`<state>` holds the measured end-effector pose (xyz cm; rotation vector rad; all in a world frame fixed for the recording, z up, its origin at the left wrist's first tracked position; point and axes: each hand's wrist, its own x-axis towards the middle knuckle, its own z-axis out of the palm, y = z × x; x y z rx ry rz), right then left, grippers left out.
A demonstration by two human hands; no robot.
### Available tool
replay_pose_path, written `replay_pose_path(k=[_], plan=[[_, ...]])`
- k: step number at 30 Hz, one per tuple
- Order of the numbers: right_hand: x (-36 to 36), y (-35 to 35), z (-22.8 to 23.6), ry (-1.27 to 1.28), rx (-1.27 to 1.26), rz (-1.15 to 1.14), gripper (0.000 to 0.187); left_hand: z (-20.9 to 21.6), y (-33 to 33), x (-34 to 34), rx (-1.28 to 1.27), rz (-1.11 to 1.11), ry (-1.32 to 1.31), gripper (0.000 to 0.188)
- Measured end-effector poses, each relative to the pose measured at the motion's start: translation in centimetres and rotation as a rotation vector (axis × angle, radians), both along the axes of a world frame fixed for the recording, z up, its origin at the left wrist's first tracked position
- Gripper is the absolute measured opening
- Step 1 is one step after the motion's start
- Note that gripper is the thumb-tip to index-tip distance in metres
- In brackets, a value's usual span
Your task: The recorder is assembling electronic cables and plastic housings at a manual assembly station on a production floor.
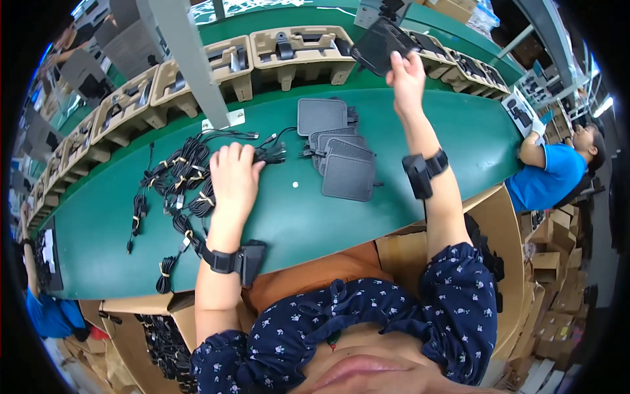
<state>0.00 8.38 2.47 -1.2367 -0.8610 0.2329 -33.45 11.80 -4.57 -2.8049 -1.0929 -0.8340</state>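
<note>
My right hand (408, 82) is raised at the far side of the table and pinches the edge of a flat black rectangular pad-like piece (380, 49). It holds the piece tilted, in front of the trays. My left hand (234, 180) lies over bundled black cables (190, 157), with its fingers curled down around some of them. Its fingertips are partly hidden; loose cable ends (270, 152) stick out to its right. Between my hands lies an overlapping stack of similar black pads (346, 174), with another pad (321, 117) at its far end.
Beige moulded trays (285, 65) with black parts line the far side of the green table (394, 217). A grey metal post (190, 59) rises behind my left hand. A person in blue (554, 167) sits at right; another person's blue sleeve (49, 315) shows at left. Cardboard boxes (505, 262) flank me.
</note>
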Motion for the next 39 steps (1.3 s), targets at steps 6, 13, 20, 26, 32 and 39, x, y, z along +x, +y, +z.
replay_pose_path(k=[6,13,20,26,32,39], plan=[[2.0,9.3,0.3,-0.208,-0.136,-0.042,0.021,-1.1,-2.3,2.1,-0.111,-0.146,-0.029,0.028],[3.1,16.6,-1.1,-0.532,-0.517,-0.107,0.051,-1.0,-1.3,0.1,-0.095,-0.090,-0.128,0.027],[6.8,14.5,-1.9,-0.994,-0.780,-0.172,0.041,-2.2,-1.9,1.1,-0.160,-0.058,-0.061,0.033],[-3.6,11.4,-1.2,-1.339,-0.351,-0.283,0.029,-1.8,-2.1,0.7,-0.111,-0.035,-0.031,0.035],[-17.8,2.4,0.0,-1.224,-0.362,0.860,0.033,0.2,-0.7,0.3,-0.135,-0.037,-0.481,0.038],[-17.7,-0.5,1.1,-1.100,-0.467,0.829,0.038,2.1,-1.7,0.1,-0.012,-0.180,-0.592,0.048]])
